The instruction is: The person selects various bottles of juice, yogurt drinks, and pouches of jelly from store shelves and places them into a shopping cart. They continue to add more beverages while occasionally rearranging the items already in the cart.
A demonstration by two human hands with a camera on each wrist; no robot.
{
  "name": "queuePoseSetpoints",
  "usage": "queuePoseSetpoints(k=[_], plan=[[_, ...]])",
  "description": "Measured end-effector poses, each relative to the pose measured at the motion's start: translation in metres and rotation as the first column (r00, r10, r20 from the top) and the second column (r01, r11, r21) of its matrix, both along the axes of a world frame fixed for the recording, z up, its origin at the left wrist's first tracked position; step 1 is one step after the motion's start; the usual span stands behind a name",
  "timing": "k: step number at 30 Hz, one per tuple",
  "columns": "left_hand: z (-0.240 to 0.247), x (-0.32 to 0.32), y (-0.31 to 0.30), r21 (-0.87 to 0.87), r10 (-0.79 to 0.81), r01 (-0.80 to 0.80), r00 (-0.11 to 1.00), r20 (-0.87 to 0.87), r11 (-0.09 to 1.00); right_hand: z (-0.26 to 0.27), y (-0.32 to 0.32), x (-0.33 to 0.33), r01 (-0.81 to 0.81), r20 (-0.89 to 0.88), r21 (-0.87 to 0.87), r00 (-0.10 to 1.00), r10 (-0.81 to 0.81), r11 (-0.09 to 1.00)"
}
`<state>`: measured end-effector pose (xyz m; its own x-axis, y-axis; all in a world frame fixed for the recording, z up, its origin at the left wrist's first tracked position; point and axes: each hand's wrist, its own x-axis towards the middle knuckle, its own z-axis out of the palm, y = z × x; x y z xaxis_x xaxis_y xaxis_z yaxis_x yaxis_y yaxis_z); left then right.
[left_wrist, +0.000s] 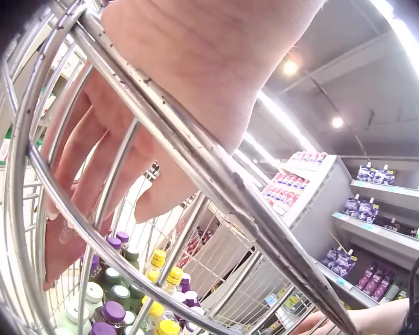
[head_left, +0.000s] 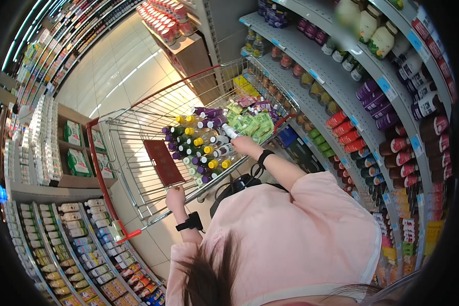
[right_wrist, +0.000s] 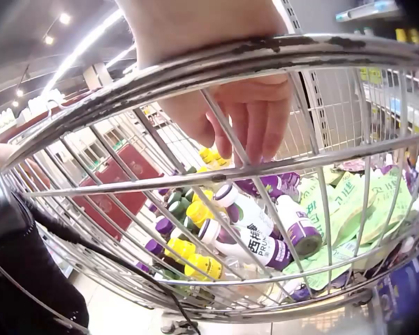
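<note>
A metal shopping cart (head_left: 153,109) stands in front of me, bottles lying and standing inside it. My right hand (head_left: 246,146) reaches over the near rim, its fingers (right_wrist: 262,132) hanging down above the bottles. Just below those fingertips lie a white bottle with a purple label (right_wrist: 298,227) and a prune juice bottle (right_wrist: 244,244). My left hand (head_left: 176,199) is at the rim beside the cart's dark red panel (head_left: 163,163). In the left wrist view its fingers (left_wrist: 91,160) extend down inside the wire side, over purple-capped bottles (left_wrist: 113,312), holding nothing visible.
Green pouches (head_left: 250,125) fill the cart's far end, near a yellow package (head_left: 246,85). Shelves of bottles (head_left: 341,130) rise close on the right. On the left stand a lower bottle shelf (head_left: 76,224) and stacked white cartons (head_left: 46,137). A display of red-lidded containers (head_left: 168,25) is ahead.
</note>
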<state>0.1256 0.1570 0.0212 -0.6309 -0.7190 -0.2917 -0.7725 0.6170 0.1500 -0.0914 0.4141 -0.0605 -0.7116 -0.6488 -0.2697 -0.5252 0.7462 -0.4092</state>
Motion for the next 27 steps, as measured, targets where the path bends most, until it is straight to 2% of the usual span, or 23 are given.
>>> queuePoseSetpoints(k=[3,11,27], plan=[[0.002,-0.002,0.000,-0.007,-0.008,0.008,0.999,0.038,1.000,0.018,0.004,0.004,0.106,0.084,-0.033,0.991,-0.103,0.994],[0.000,-0.002,0.000,-0.008,-0.016,0.016,0.999,0.029,1.000,0.031,0.022,0.011,0.171,0.110,-0.174,0.982,-0.154,0.970],[-0.010,-0.002,-0.009,0.034,-0.002,-0.001,0.996,0.090,0.999,0.042,0.034,0.018,0.198,0.071,-0.183,0.980,-0.188,0.963]])
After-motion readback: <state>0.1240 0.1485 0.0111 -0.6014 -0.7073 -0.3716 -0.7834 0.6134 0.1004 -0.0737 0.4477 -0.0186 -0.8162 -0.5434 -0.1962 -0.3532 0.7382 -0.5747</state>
